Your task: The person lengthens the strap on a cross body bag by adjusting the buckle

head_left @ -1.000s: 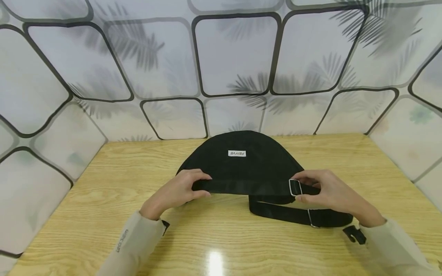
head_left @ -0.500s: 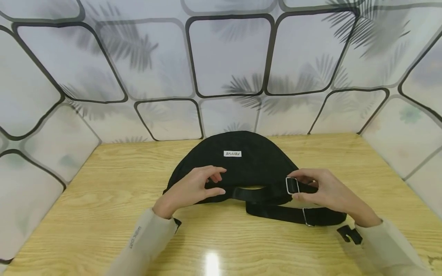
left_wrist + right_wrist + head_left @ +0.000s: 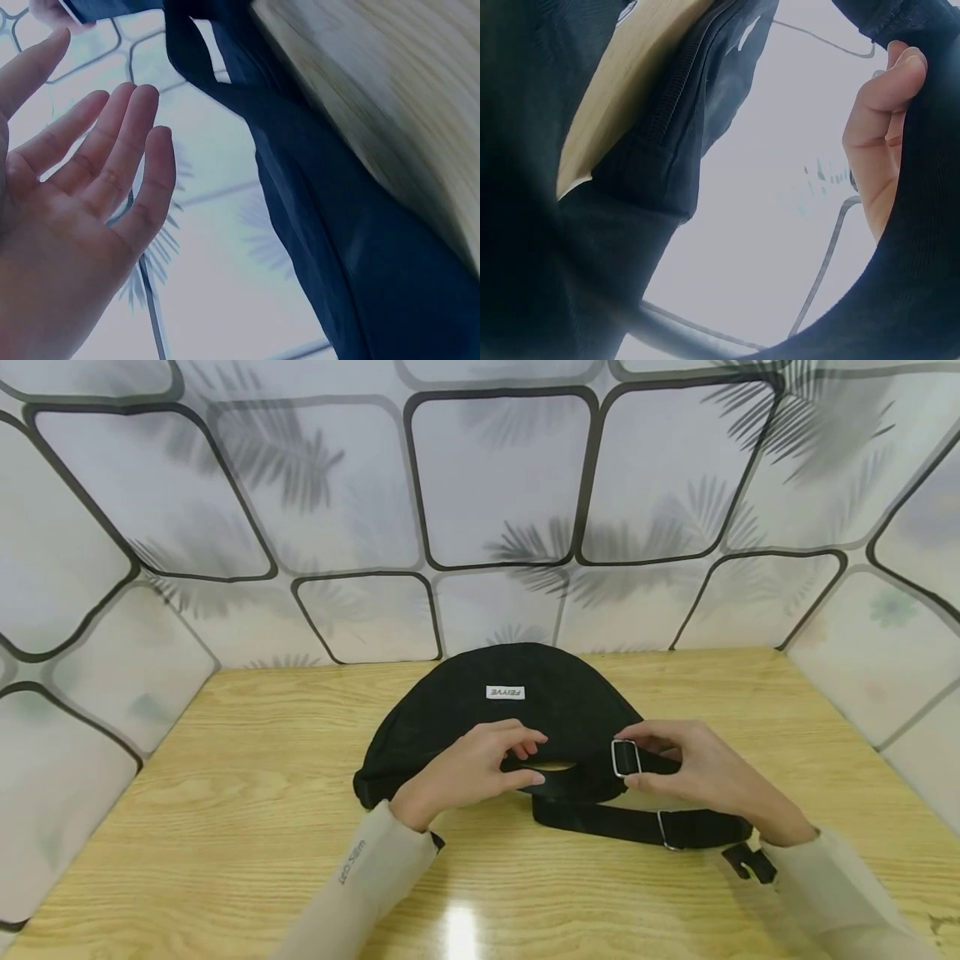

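A black half-moon waist bag (image 3: pixel 510 718) with a white label lies on the table, its webbing strap (image 3: pixel 600 821) along the near side. My right hand (image 3: pixel 701 764) pinches the strap between thumb and fingers, right beside a silver metal slider buckle (image 3: pixel 615 760). In the right wrist view, the strap crosses in front of this hand (image 3: pixel 877 142) and the bag's zipper (image 3: pixel 679 90) shows. My left hand (image 3: pixel 476 768) hovers before the bag's near edge with thumb and fingers apart, pointing at the buckle. The left wrist view shows that palm (image 3: pixel 82 195) holding nothing, beside the strap (image 3: pixel 300 150).
A second metal buckle (image 3: pixel 664 831) lies with the strap's looped end on the wooden table (image 3: pixel 262 760). Behind and at both sides stands patterned fabric (image 3: pixel 502 485). A black clip (image 3: pixel 750 863) hangs at my right sleeve.
My left hand has let go of the strap edge and moved right toward the buckle. The strap it stretched has gone slack. My right hand keeps its pinch and has shifted slightly left.
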Available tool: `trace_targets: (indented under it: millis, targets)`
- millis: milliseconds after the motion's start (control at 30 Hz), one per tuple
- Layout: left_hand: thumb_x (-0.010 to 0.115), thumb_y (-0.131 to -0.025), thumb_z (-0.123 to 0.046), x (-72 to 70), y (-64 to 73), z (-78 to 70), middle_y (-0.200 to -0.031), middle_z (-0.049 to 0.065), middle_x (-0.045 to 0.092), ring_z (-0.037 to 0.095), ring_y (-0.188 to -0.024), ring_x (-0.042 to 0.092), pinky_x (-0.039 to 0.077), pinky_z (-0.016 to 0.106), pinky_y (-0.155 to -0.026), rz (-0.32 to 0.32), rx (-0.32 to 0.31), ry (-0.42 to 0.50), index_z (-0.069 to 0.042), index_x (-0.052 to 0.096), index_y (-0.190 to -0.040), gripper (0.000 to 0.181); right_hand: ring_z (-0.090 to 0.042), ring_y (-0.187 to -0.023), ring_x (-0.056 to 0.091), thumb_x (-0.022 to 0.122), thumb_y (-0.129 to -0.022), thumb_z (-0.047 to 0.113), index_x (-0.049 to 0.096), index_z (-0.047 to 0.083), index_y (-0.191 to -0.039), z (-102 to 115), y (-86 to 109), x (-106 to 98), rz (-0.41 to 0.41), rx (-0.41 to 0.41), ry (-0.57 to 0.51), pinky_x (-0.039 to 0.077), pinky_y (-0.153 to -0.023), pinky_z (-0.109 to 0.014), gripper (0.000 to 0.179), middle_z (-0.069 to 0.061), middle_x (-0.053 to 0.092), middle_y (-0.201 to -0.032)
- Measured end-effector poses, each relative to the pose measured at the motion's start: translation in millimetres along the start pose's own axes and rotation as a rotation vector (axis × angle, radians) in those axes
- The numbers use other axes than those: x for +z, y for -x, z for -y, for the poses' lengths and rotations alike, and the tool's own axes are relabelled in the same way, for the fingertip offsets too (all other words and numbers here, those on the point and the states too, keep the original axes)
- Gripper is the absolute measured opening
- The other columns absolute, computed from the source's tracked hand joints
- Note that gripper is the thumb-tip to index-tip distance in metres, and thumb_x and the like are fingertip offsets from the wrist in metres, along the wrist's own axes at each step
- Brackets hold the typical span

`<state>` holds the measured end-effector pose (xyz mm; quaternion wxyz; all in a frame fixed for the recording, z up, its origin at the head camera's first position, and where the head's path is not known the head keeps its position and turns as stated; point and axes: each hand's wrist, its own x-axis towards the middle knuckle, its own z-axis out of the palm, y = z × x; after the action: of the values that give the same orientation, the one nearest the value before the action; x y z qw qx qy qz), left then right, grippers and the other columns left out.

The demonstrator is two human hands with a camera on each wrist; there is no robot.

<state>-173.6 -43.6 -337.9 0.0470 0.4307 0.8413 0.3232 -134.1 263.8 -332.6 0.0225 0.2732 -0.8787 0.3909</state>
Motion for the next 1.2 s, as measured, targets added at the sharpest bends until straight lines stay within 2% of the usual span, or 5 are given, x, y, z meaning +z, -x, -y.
trace_targets:
  millis: [200,500,767,1000,1200]
  targets:
    - [0.074,-0.096,-0.024,7.7,-14.6,-9.7,-0.118,0.01,0.065,0.021,-0.104,0.064,0.051,0.025,-0.088,0.012,0.032,0.009,0.0,0.063,-0.133,0.045,-0.007,-0.099,0.066,0.083,-0.082,0.006,0.068,-0.002,-0.123,2,-2.0,2,-0.011,-0.039,0.025,0.056,-0.078,-0.029,0.045,-0.009,0.071,-0.115]
    - [0.075,-0.095,-0.026,21.2,-30.7,-20.9,-0.128,0.007,0.063,0.016,-0.107,0.063,0.05,0.021,-0.088,0.046,-0.009,0.025,-0.004,0.06,-0.138,0.051,-0.007,-0.086,0.064,0.084,-0.081,0.002,0.061,0.001,-0.129,1,-3.6,6,-0.036,-0.09,0.014,0.055,-0.075,-0.026,0.054,0.004,0.067,-0.099]
    - [0.078,-0.092,-0.035,32.3,-40.0,-25.7,-0.131,0.004,0.064,0.01,-0.107,0.063,0.05,0.018,-0.085,0.065,-0.031,-0.027,-0.007,0.059,-0.141,0.06,-0.008,-0.087,0.065,0.085,-0.081,0.002,0.058,0.0,-0.13,2,-5.4,11,-0.026,-0.106,0.002,0.056,-0.077,-0.027,0.056,0.004,0.066,-0.099]
    - [0.081,-0.089,-0.032,38.9,-47.8,-24.7,-0.114,0.002,0.069,0.008,-0.093,0.064,0.05,0.016,-0.076,0.035,-0.009,0.008,-0.008,0.066,-0.132,0.052,-0.009,-0.085,0.065,0.084,-0.082,0.001,0.057,-0.002,-0.13,3,-6.3,12,-0.015,-0.109,-0.023,0.056,-0.076,-0.028,0.055,0.003,0.066,-0.099]
    - [0.08,-0.09,-0.029,40.1,-49.6,-23.5,-0.099,-0.005,0.069,0.002,-0.088,0.062,0.049,0.015,-0.077,0.024,-0.016,0.05,-0.011,0.069,-0.125,0.041,-0.01,-0.084,0.066,0.083,-0.083,0.0,0.057,-0.003,-0.131,3,-6.0,11,-0.009,-0.121,-0.051,0.056,-0.076,-0.027,0.055,0.002,0.066,-0.098]
